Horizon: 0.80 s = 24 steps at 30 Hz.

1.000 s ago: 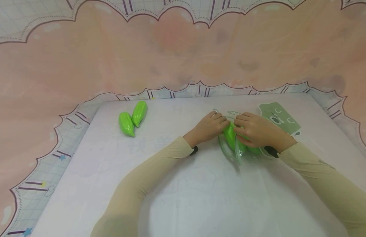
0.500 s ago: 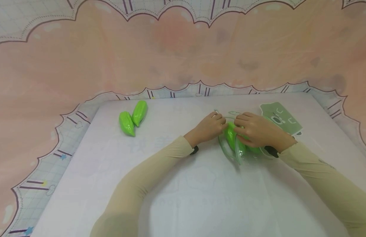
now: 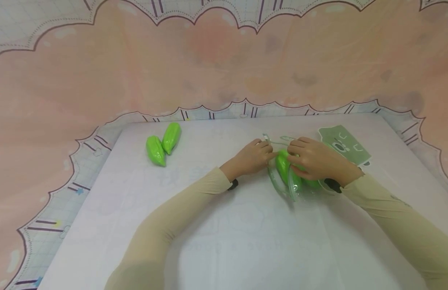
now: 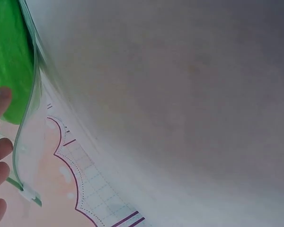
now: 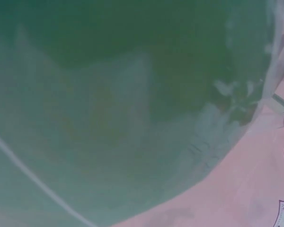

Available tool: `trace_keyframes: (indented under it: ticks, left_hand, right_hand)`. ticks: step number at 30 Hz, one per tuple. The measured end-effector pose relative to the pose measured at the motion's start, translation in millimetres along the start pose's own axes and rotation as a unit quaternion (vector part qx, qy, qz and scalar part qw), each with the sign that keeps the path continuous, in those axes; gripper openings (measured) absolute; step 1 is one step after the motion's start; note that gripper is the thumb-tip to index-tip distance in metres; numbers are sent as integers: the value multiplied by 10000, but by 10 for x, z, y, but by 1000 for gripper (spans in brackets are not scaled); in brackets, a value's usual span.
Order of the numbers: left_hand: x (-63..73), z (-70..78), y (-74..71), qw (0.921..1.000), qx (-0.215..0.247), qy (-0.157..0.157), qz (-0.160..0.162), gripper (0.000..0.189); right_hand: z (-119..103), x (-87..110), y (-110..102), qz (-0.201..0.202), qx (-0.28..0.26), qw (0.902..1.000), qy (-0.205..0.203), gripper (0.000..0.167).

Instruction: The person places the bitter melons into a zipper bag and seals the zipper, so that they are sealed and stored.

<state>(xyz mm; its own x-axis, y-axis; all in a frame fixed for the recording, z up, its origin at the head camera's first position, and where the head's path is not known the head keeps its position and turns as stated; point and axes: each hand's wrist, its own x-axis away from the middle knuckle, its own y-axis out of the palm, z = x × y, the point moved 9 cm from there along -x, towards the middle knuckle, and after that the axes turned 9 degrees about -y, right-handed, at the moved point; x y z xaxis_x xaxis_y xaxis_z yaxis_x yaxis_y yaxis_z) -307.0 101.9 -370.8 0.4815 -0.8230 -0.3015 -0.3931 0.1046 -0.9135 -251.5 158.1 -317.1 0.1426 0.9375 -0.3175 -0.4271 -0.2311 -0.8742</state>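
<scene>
A clear zip bag (image 3: 348, 146) with a green bear print lies at the right of the table, its mouth spread. Inside it are glossy green pepper-shaped pieces (image 3: 283, 165), which also show in the left wrist view. My right hand (image 3: 313, 158) grips the bag near its mouth. By the mouth's left side, my left hand (image 3: 250, 158) has loosely extended fingers, its index fingertip close to the green piece. The white slider (image 4: 28, 192) sits at the end of the zip, beside those fingers. Bag film (image 5: 104, 123) fills most of the right wrist view, hiding my right palm.
Two more green pepper-shaped pieces (image 3: 156, 151) lie side by side at the table's back left. The white tabletop (image 3: 224, 225) spreads in front of my arms. A patterned peach cloth (image 3: 216, 60) hangs behind and around the table.
My left hand has drawn back slightly to the left from the bag's mouth, showing more of the zip end. My right hand and the loose green pieces have hardly moved.
</scene>
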Motion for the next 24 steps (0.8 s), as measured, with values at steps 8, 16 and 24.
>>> trace_keyframes:
  ticks: [8, 16, 24]
  left_hand:
    - [102, -28, -55, 9999, 81, 48, 61, 35]
    - [197, -109, -100, 9999, 156, -18, -12, 40]
    - [268, -201, -141, 9993, 292, -188, -136, 42]
  right_hand:
    - [7, 3, 6, -93, -30, 9999, 113, 15]
    - [11, 9, 12, -115, -31, 9998, 141, 14]
    - [1, 1, -2, -26, -30, 10000, 81, 14]
